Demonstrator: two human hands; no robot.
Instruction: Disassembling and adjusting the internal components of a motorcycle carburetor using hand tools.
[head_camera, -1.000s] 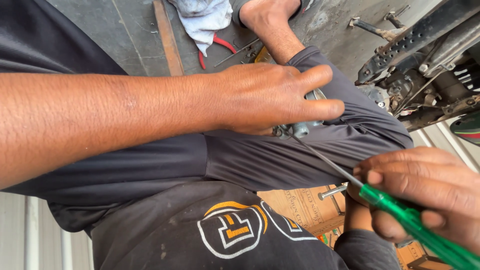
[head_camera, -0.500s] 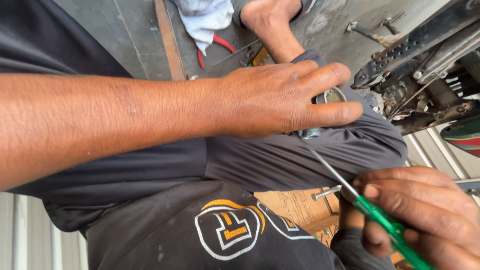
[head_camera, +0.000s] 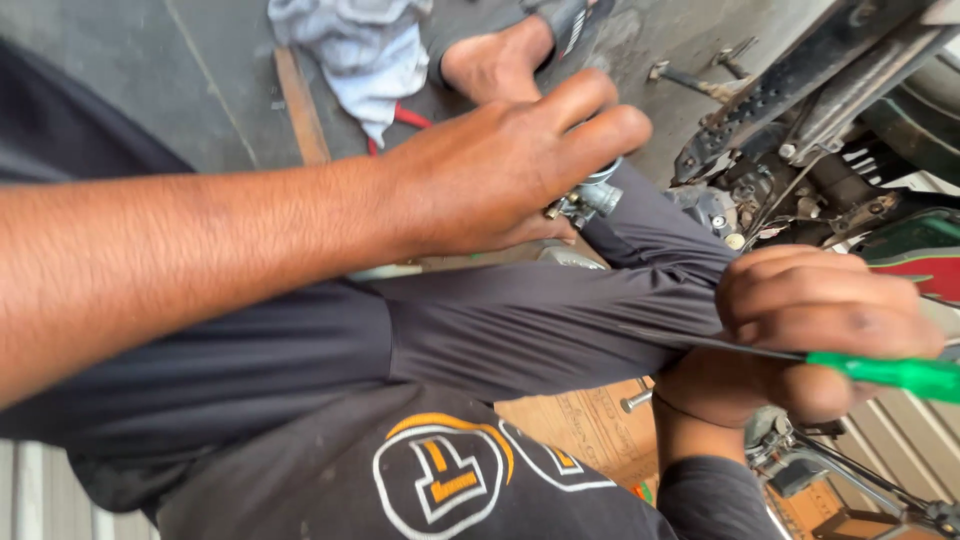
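Now the right hand, fisted on the green-handled screwdriver, has risen.

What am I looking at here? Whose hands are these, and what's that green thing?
The picture comes from a camera worn on a person's head, so you look down just as they do, at their own arms and lap. The left hand reaches across and closes its fingers around a small metal part; most of that part is hidden under the hand. The right hand grips a screwdriver with a bright green handle and a thin metal shaft. The dark cloth in the middle is the person's trouser leg. At the top right you see part of a motorcycle, with its metal footrest and engine bits. On the grey floor lie a white rag, and red-handled pliers poke out from under it. A bare foot rests up there too.
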